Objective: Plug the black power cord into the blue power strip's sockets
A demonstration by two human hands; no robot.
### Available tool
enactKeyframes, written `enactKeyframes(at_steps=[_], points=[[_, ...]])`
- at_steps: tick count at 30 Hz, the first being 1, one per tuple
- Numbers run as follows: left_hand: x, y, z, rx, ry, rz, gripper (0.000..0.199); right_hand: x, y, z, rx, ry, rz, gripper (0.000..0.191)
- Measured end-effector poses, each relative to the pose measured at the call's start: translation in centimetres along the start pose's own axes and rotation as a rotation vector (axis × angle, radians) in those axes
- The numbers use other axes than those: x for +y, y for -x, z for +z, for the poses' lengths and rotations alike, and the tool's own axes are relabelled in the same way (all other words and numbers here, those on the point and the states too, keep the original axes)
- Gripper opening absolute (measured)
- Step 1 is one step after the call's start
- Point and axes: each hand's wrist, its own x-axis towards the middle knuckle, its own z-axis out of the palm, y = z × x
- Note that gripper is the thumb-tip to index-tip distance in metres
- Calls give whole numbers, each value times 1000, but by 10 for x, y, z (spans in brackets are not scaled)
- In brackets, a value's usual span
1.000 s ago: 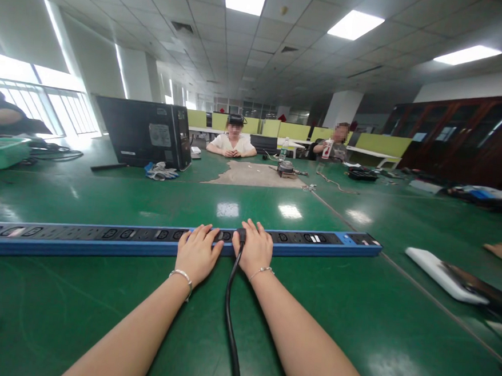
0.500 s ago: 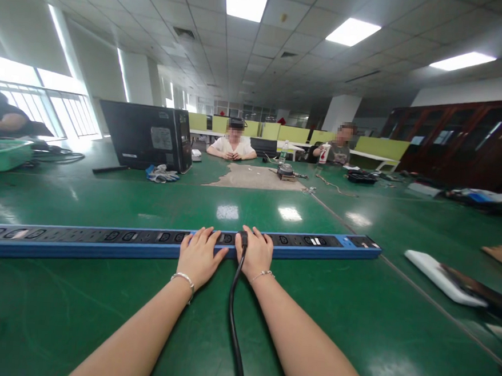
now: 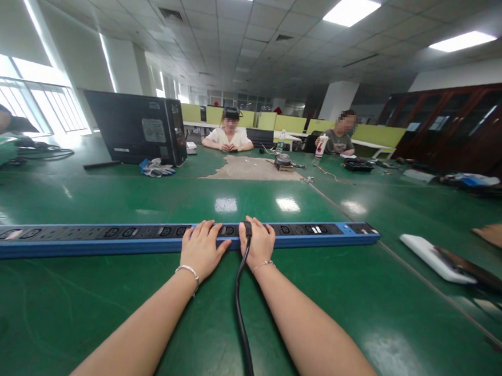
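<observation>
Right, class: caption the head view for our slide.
Left hand rests on a blue power strip; right hand holds a black cable's plug.

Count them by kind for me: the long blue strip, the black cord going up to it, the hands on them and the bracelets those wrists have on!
Blue strip: 1
Black cord: 1
Hands: 2, left hand and right hand
Bracelets: 2, left bracelet and right bracelet
Total: 6
</observation>
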Motion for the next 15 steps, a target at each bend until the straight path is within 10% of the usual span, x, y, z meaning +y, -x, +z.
enactKeyframes(at_steps=[11, 15], points=[[0, 0, 1, 21, 2, 8, 48, -7, -18, -21, 230, -221, 3, 39], [1, -1, 0, 5, 3, -1, 49, 42, -39, -48, 240, -310, -48, 42]])
